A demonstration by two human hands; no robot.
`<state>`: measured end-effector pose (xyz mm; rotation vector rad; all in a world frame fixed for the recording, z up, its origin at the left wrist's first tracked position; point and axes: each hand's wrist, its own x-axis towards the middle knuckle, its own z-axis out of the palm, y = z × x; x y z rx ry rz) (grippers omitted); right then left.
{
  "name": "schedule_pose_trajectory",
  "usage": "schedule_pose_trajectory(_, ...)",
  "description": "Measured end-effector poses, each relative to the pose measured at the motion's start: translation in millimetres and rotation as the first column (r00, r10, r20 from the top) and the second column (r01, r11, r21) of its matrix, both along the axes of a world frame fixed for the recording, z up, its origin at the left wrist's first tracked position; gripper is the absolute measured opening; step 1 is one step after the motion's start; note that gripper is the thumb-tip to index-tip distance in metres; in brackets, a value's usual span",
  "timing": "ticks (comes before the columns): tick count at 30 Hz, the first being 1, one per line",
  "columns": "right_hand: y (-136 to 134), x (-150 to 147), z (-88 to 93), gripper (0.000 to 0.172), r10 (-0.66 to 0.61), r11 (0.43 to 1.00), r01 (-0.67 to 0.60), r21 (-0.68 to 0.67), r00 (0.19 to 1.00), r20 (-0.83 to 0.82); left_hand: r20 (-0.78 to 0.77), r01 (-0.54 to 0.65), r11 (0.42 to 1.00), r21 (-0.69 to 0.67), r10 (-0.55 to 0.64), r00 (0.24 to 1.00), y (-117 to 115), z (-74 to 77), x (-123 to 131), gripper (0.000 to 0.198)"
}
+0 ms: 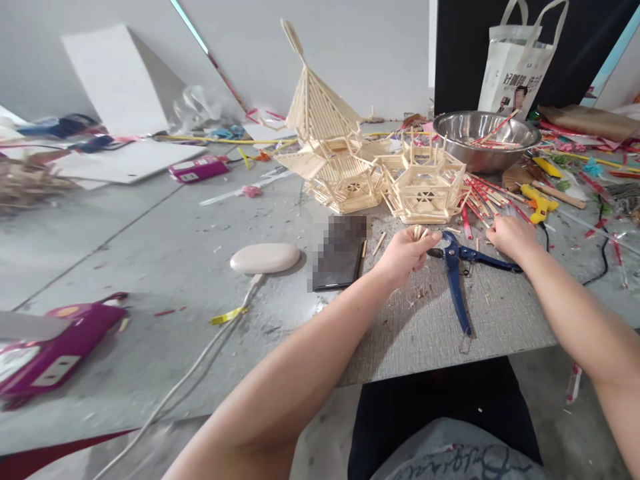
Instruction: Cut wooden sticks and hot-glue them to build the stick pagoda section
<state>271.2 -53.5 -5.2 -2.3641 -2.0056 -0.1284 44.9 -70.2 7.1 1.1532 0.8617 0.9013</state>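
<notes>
Along the right stretch of the worktop's [165,267] front edge, I have the left hand [406,255] curled tight around a few short sticks [421,232], whose pale ends show above the fist. The right hand's [513,237] fingers are drawn together at the near end of a heap of red-and-pale sticks [487,197]; I cannot tell whether they pinch one. Between the hands lies a blue cutter [453,263], handles splayed, one pointing at the front edge, the other ending by the right forearm. Toward the back right corner, I see a steel bowl [500,161] with a few red-marked sticks [500,143] inside, one leaning up over the rim. Behind it stands a white bag [505,73], handles up, its contents hidden from me. Left of the bowl, an open stick frame [425,193] with upright posts stands just beside a stick tower [330,120] with a pointed roof. A dark phone [337,257] lies left of the left hand.
</notes>
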Motion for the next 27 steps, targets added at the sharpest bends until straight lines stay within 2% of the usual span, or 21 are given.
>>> schedule_pose_trajectory(4, -10, -3, 11.3, 0.029, -0.029, 0.997, 0.027, -0.068, 0.999, -0.021, -0.010, -0.013, 1.000, -0.017, 0.013, 1.000, 0, -0.2, -1, 0.029)
schedule_pose_trajectory(6, -13, 1, 17.0, 0.027, -0.057, 0.997, 0.054, -0.047, 0.996, -0.069, -0.015, -0.017, 1.000, -0.012, 0.017, 1.000, 0, -0.3, -1, 0.025)
schedule_pose_trajectory(8, -16, 8, 21.8, 0.024, -0.082, 0.994, 0.092, 0.057, 0.985, -0.152, -0.019, -0.018, 1.000, -0.005, 0.018, 1.000, 0, -0.7, -2, 0.025)
schedule_pose_trajectory(10, -18, 16, 26.3, 0.021, -0.078, 0.951, 0.152, 0.270, 0.961, -0.266, -0.030, -0.021, 1.000, 0.003, 0.021, 0.999, 0, -1.0, -2, 0.027)
schedule_pose_trajectory(11, -19, 19, 28.7, 0.019, -0.042, 0.894, 0.186, 0.409, 0.941, -0.336, -0.044, -0.020, 1.000, 0.009, 0.021, 0.999, 0, -1.1, -2, 0.027)
schedule_pose_trajectory(12, -21, 22, 31.7, 0.018, 0.030, 0.810, 0.222, 0.543, 0.908, -0.417, -0.064, -0.025, 1.000, 0.019, 0.026, 0.998, 0, -1.0, -2, 0.027)
schedule_pose_trajectory(14, -26, 25, 39.7, 0.016, 0.284, 0.595, 0.300, 0.746, 0.790, -0.544, -0.119, -0.064, 0.995, 0.070, 0.072, 0.990, 0, 0.0, -2, 0.027)
schedule_pose_trajectory(16, -34, 25, 50.0, 0.019, 0.560, 0.376, 0.378, 0.846, 0.635, -0.532, -0.170, -0.138, 0.974, 0.181, 0.170, 0.971, -1, 2.4, -2, 0.025)
schedule_pose_trajectory(17, -38, 24, 55.4, 0.022, 0.655, 0.265, 0.415, 0.871, 0.585, -0.478, -0.191, -0.175, 0.951, 0.257, 0.227, 0.955, -3, 4.2, -3, 0.023)
schedule_pose_trajectory(18, -42, 23, 60.1, 0.022, 0.708, 0.197, 0.448, 0.872, 0.550, -0.443, -0.208, -0.201, 0.919, 0.338, 0.281, 0.937, -4, 6.4, -4, 0.022)
schedule_pose_trajectory(20, -47, 20, 65.7, 0.023, 0.762, 0.203, 0.489, 0.848, 0.465, -0.451, -0.238, -0.200, 0.850, 0.487, 0.349, 0.906, -8, 11.4, -6, 0.021)
schedule_pose_trajectory(22, -47, 14, 64.1, 0.026, 0.734, 0.408, 0.456, 0.791, 0.351, -0.582, -0.268, -0.146, 0.798, 0.584, 0.359, 0.894, -12, 16.3, -8, 0.024)
schedule_pose_trajectory(24, -43, 5, 55.9, 0.027, 0.659, 0.613, 0.386, 0.689, 0.230, -0.716, -0.325, -0.050, 0.786, 0.616, 0.313, 0.892, -16, 19.8, -9, 0.028)
schedule_pose_trajectory(25, -40, -1, 50.6, 0.027, 0.626, 0.684, 0.353, 0.638, 0.164, -0.762, -0.377, 0.022, 0.793, 0.608, 0.264, 0.888, -16, 20.8, -9, 0.029)
schedule_pose_trajectory(27, -33, -12, 40.3, 0.029, 0.577, 0.766, 0.300, 0.569, 0.071, -0.814, -0.491, 0.187, 0.808, 0.559, 0.141, 0.859, -17, 20.6, -8, 0.030)
